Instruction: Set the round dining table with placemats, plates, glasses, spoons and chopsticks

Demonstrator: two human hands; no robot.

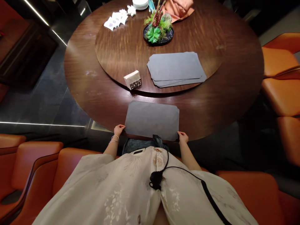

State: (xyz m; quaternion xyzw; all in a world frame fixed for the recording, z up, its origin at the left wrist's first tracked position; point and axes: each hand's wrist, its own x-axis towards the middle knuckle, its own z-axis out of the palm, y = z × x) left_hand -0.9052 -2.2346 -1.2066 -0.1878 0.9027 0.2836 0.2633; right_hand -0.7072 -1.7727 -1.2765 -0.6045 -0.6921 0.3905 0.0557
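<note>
A grey placemat with cut corners lies at the near edge of the round wooden table, directly before my body. My left hand pinches its near left corner. At the near right corner, my right hand grips the mat between thumb and fingers. The right edge shows a doubled corner, so a second mat may lie beneath it. Farther off, a loose stack of grey placemats rests on the raised turntable, its layers slightly fanned.
A napkin holder stands at the turntable's near rim. Beyond are a succulent planter, white packets, stacked plates and an orange cloth. Orange chairs surround the table. A black cable hangs across my shirt.
</note>
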